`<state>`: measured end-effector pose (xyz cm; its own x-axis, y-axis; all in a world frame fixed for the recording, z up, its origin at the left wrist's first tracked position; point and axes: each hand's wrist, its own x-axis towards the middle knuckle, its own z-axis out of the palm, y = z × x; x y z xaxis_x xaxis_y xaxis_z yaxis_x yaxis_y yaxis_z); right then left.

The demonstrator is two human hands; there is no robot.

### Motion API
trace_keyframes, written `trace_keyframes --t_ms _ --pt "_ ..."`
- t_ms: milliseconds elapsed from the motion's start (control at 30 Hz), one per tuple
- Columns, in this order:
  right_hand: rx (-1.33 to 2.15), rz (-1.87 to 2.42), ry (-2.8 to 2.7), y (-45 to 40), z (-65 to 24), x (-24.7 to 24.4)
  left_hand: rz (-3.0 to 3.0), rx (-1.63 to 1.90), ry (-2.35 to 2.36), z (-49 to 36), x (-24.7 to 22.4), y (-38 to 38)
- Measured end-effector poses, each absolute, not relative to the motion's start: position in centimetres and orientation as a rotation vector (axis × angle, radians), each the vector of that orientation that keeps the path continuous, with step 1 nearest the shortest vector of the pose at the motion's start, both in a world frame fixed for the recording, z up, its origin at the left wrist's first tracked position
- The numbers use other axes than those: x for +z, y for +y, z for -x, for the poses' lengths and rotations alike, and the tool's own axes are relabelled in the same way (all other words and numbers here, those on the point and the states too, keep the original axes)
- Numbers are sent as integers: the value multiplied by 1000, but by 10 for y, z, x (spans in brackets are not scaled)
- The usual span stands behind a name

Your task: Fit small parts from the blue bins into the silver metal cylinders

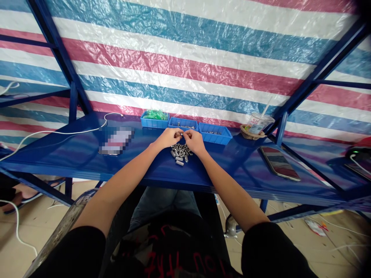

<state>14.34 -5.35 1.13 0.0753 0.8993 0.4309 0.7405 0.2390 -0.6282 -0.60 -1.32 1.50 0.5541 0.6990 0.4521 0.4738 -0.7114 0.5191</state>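
Observation:
My left hand (171, 137) and my right hand (193, 140) meet over the blue table, fingertips pinched together around a small metal piece (182, 134), mostly hidden by the fingers. Just below them lies a pile of short silver metal cylinders (180, 150), a few of them loose at its near side. Behind my hands stand a blue bin (183, 124) with small metal parts and, right of it, another blue bin (215, 138) with more small parts. A third blue bin (155, 122), at the left, holds green plastic-looking pieces.
A plastic cup with a straw (256, 125) sits in a brown holder at the back right. Nearer lies a phone (279, 163). At the left are a blurred-out flat object (117, 141) and a white cable (72, 133). Blue metal posts frame the table (139, 166).

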Motion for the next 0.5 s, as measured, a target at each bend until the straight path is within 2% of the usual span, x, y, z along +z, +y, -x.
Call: trace_keyframes --t_ms 233,500 --pt "335 1494 -1734 -50 -146 11 -2723 833 1132 10 20 -17" --pt "231 1507 -1772 -52 -148 11 -2923 682 1146 6 23 -22"
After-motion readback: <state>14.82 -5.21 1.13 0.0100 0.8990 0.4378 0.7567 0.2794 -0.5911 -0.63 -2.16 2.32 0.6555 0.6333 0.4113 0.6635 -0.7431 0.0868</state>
